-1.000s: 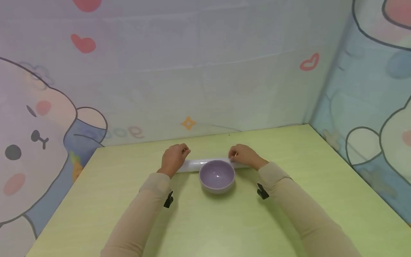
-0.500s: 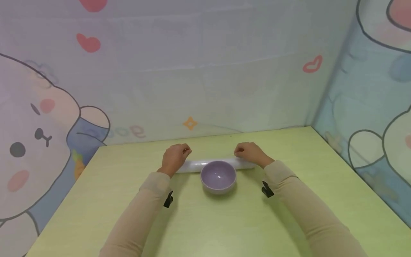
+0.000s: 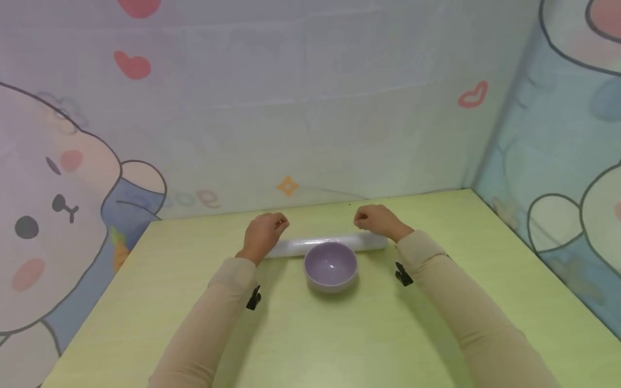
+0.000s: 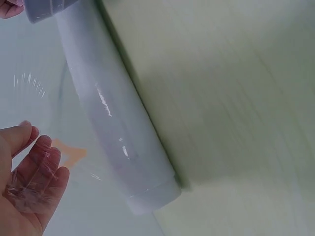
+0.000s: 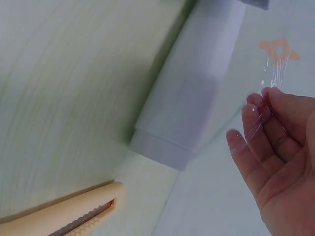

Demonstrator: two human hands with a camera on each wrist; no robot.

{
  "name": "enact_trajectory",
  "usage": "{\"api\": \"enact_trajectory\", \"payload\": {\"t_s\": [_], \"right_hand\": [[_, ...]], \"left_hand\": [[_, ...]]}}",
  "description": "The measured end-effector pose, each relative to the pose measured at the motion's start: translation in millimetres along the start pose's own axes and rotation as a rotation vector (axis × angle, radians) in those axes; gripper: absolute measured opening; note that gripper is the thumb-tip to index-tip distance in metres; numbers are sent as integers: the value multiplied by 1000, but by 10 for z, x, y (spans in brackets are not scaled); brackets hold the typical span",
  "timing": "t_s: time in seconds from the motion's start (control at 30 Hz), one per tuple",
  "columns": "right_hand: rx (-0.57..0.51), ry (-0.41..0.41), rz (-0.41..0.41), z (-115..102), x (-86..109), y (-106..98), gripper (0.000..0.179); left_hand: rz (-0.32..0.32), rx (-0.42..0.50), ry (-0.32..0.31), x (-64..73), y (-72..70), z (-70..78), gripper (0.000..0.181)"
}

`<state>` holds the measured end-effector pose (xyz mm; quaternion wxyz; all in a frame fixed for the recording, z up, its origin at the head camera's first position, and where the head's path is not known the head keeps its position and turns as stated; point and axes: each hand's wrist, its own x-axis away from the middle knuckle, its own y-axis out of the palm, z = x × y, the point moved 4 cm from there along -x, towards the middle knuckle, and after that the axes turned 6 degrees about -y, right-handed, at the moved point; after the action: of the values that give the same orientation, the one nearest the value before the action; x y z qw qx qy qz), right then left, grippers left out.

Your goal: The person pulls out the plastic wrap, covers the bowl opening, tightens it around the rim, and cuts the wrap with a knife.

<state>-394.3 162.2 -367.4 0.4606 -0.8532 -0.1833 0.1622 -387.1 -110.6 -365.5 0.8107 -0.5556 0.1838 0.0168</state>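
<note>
A roll of plastic wrap [image 3: 296, 247] lies crosswise on the table, just behind a purple bowl [image 3: 331, 264]. My left hand [image 3: 263, 233] is above the roll's left part, thumb and forefinger pinching the film's edge. Clear film [image 4: 29, 86] shows stretch lines beside those fingertips and clings over the other fingers in the left wrist view. On the right, my right hand [image 3: 380, 220] pinches the film between thumb and forefinger, slightly beyond the roll. Creases in the film [image 5: 278, 73] fan out from that pinch in the right wrist view.
A peach-coloured tool with a serrated blade [image 5: 74, 211] lies near the roll's right end, seen only in the right wrist view. The pale green table [image 3: 310, 334] ends at a cartoon-printed cloth wall [image 3: 368, 140] behind and at both sides.
My right hand has moved rightward along the roll, then lifted slightly away from me with the film. My left hand has risen a little. The bowl stays in place.
</note>
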Motion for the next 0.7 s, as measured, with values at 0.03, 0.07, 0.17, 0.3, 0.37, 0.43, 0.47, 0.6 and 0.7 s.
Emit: {"api": "enact_trajectory", "payload": {"t_s": [0.03, 0.07, 0.17, 0.3, 0.37, 0.43, 0.47, 0.6, 0.7], "right_hand": [[-11, 0, -9, 3, -3, -5, 19], [-22, 1, -17, 3, -6, -12, 18], [-25, -5, -24, -6, -13, -37, 18], [0, -16, -3, -35, -20, -88, 20], [16, -13, 7, -42, -21, -110, 20], [24, -2, 13, -45, -22, -125, 21], [29, 3, 16, -44, -22, -131, 21], [45, -2, 27, -43, -26, -155, 20], [54, -5, 37, -55, -27, -185, 20]], "left_hand": [[-1, 2, -2, -1, -6, 3, 20], [-2, 3, -3, -2, -12, 6, 21], [-5, 1, -10, -5, -23, 6, 22], [8, 9, -1, -18, -44, 19, 21], [14, 16, 4, -27, -53, 28, 21], [15, 22, 5, -37, -59, 37, 20], [13, 23, 6, -40, -63, 44, 21], [2, 12, 6, -52, -88, 69, 21], [3, -5, 18, -65, -120, 92, 22]]}}
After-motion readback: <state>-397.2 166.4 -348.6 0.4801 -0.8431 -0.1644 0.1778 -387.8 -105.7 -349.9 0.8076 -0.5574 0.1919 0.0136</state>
